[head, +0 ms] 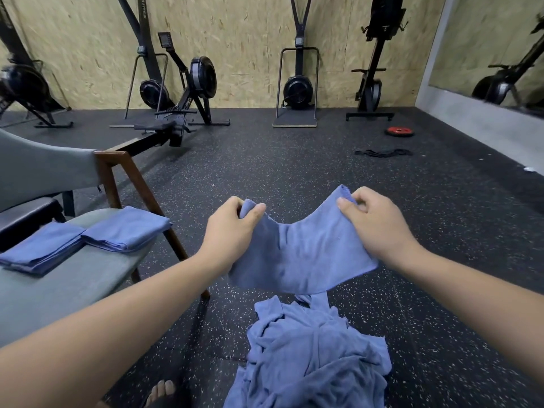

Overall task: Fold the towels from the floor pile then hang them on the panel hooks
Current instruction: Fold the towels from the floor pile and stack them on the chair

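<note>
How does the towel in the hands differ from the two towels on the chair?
The held towel is spread open in the air between the left hand and the right hand; the chair towels are folded and rest on the seat. The held towel sags; the chair towels lie flat. All are blue.

A black speckled rubber floor (294, 166) runs to a far chipboard wall (250, 39) lined with exercise machines (298, 89); a grey wood-framed chair (88, 269) stands near left, a mirror (494, 48) far right
</note>
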Motion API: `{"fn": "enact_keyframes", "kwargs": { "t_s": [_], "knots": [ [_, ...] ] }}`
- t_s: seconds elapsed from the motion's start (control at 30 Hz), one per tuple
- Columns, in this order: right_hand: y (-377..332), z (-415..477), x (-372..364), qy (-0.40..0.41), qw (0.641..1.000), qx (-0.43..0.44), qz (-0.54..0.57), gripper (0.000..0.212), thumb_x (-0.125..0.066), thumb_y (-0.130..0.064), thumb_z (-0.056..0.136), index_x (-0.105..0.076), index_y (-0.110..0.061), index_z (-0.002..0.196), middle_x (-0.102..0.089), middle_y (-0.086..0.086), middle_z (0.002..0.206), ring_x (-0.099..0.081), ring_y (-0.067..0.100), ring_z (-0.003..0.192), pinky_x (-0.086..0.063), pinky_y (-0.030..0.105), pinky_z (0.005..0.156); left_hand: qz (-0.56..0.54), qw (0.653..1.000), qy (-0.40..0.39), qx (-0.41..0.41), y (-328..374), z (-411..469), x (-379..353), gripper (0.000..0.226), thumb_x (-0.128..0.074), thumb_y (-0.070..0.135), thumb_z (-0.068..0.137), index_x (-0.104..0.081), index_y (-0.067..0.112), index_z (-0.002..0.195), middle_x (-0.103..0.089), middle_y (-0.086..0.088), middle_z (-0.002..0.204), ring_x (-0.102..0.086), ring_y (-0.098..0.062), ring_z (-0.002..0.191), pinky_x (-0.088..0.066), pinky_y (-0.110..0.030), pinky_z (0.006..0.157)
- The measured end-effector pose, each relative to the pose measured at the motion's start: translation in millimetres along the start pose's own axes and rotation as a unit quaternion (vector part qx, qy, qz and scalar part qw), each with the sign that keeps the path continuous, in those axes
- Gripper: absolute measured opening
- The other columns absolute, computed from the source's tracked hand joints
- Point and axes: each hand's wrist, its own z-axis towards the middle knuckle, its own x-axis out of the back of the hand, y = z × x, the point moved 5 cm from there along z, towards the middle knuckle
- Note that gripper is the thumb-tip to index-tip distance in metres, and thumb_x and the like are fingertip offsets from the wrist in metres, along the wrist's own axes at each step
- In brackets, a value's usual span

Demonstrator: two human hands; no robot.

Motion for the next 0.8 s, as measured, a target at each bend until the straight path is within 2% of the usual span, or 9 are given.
{"fn": "enact_keyframes", "kwargs": {
  "t_s": [0.1,0.23,0.33,0.43,0.5,0.6,0.7,0.8],
  "knots": [
    [-10.3,-10.4,-15.7,-0.027,0.999,0.029,0.005,0.033,-0.066,-0.035,0.102,-0.056,-0.01,0.084,-0.046,-0.015,0.053,-0.038,0.008,0.055,-0.03,0.025,0.053,-0.004,1.0,-0.029,-0.009,10.3,-8.5,-12.7,0.043,-0.07,0.052,0.098,-0.06,0.012,0.087,-0.063,0.007,0.078,-0.051,-0.007,0.069,-0.038,-0.026,0.062],
    [-28.5,-26.9,-31.2,-0.068,0.996,0.053,0.035,0.028,-0.066,-0.036,0.103,-0.056,-0.014,0.089,-0.046,-0.009,0.054,-0.037,0.009,0.055,-0.031,0.028,0.055,-0.016,0.998,-0.06,-0.021,23.0,-18.3,-24.1,0.032,-0.072,0.051,0.096,-0.067,0.02,0.088,-0.068,0.01,0.08,-0.056,-0.006,0.07,-0.042,-0.027,0.065],
    [-38.5,-35.6,-41.2,-0.089,0.993,0.058,0.044,0.025,-0.067,-0.038,0.102,-0.056,-0.017,0.093,-0.059,0.004,0.061,-0.045,0.011,0.059,-0.041,0.036,0.061,-0.051,0.995,-0.082,-0.033,29.9,-24.2,-29.6,0.028,-0.072,0.051,0.096,-0.069,0.024,0.09,-0.072,0.008,0.082,-0.059,-0.008,0.07,-0.048,-0.031,0.065],
    [-44.5,-40.6,-46.2,-0.1,0.991,0.061,0.057,0.021,-0.066,-0.036,0.104,-0.056,-0.02,0.095,-0.057,0.002,0.06,-0.048,0.011,0.055,-0.044,0.034,0.059,-0.082,0.991,-0.096,-0.034,39.8,-33.3,-31.4,0.028,-0.067,0.049,0.101,-0.07,0.022,0.092,-0.07,0.007,0.076,-0.059,-0.01,0.063,-0.055,-0.038,0.058],
    [-46.8,-43.0,-47.7,-0.124,0.986,0.041,0.101,0.016,-0.061,-0.034,0.107,-0.059,-0.021,0.099,-0.065,0.005,0.066,-0.061,0.018,0.055,-0.052,0.033,0.055,-0.094,0.99,-0.099,-0.029,45.1,-37.6,-30.3,0.033,-0.064,0.053,0.102,-0.071,0.022,0.093,-0.07,0.009,0.074,-0.062,-0.009,0.063,-0.06,-0.04,0.062],
    [-47.3,-46.1,-49.3,-0.166,0.96,-0.005,0.224,0.018,-0.051,-0.023,0.108,-0.067,-0.016,0.106,-0.067,0.007,0.076,-0.068,0.025,0.067,-0.058,0.04,0.059,-0.075,0.991,-0.101,-0.045,46.9,-38.5,-26.2,0.033,-0.072,0.059,0.094,-0.07,0.026,0.096,-0.073,0.015,0.08,-0.063,-0.002,0.069,-0.053,-0.024,0.068],
    [-47.5,-47.2,-51.0,-0.213,0.945,-0.007,0.247,0.026,-0.049,-0.016,0.102,-0.07,-0.016,0.116,-0.074,0.011,0.088,-0.073,0.029,0.08,-0.059,0.042,0.063,-0.036,0.991,-0.114,-0.067,44.2,-34.3,-22.4,0.021,-0.083,0.04,0.088,-0.068,0.031,0.099,-0.076,0.014,0.086,-0.068,-0.001,0.076,-0.053,-0.02,0.071],
    [-45.3,-41.8,-41.2,-0.171,0.973,0.041,0.15,0.024,-0.058,-0.009,0.1,-0.075,-0.025,0.107,-0.076,0.001,0.089,-0.071,0.015,0.078,-0.059,0.039,0.07,0.002,0.985,-0.133,-0.108,44.1,-27.0,-16.0,0.017,-0.078,0.021,0.086,-0.072,0.032,0.097,-0.076,0.013,0.085,-0.068,-0.004,0.075,-0.052,-0.025,0.074]
  ]
}}
